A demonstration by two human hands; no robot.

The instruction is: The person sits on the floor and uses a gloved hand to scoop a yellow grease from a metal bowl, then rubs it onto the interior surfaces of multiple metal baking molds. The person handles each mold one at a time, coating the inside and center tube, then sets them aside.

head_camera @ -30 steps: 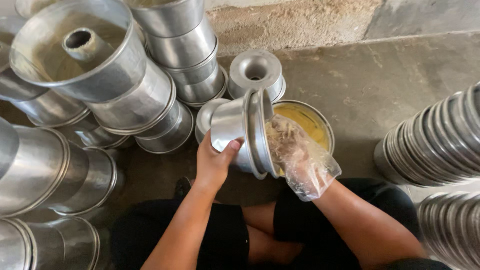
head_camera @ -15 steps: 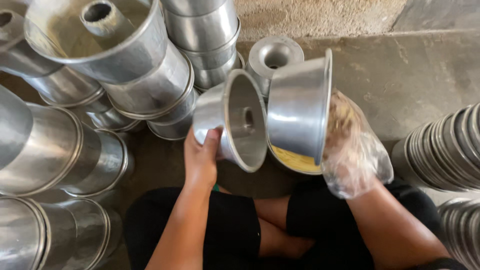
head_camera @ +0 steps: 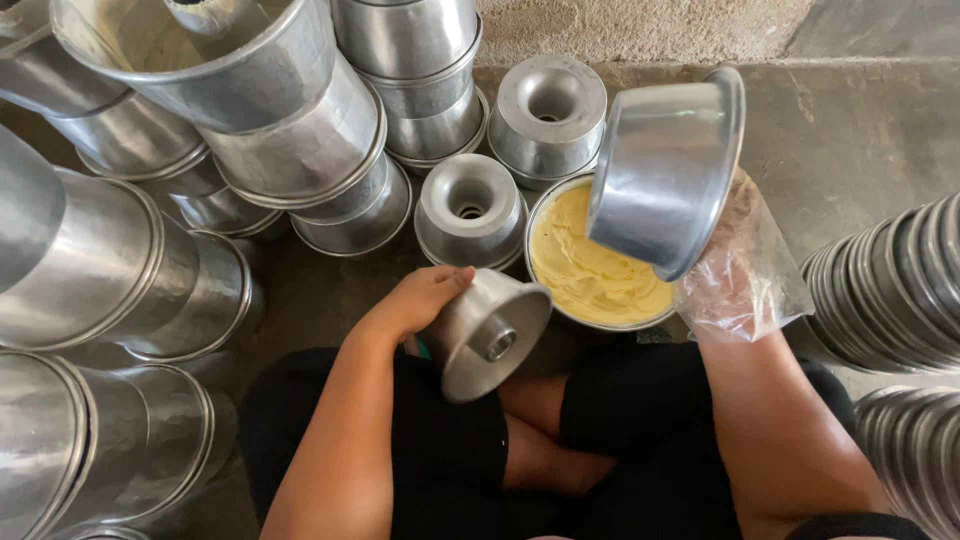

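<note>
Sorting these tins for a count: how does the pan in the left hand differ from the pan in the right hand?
The left hand holds a small tube pan low over the lap, its centre hole showing. The right hand, in a clear plastic bag, holds a larger plain-sided pan raised and tilted over the bowl of yellow batter. Both are shiny bare metal and round.

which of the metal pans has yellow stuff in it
The round pan on the floor between the two hands, right of the two upside-down tube pans; it alone holds yellow paste.
</note>
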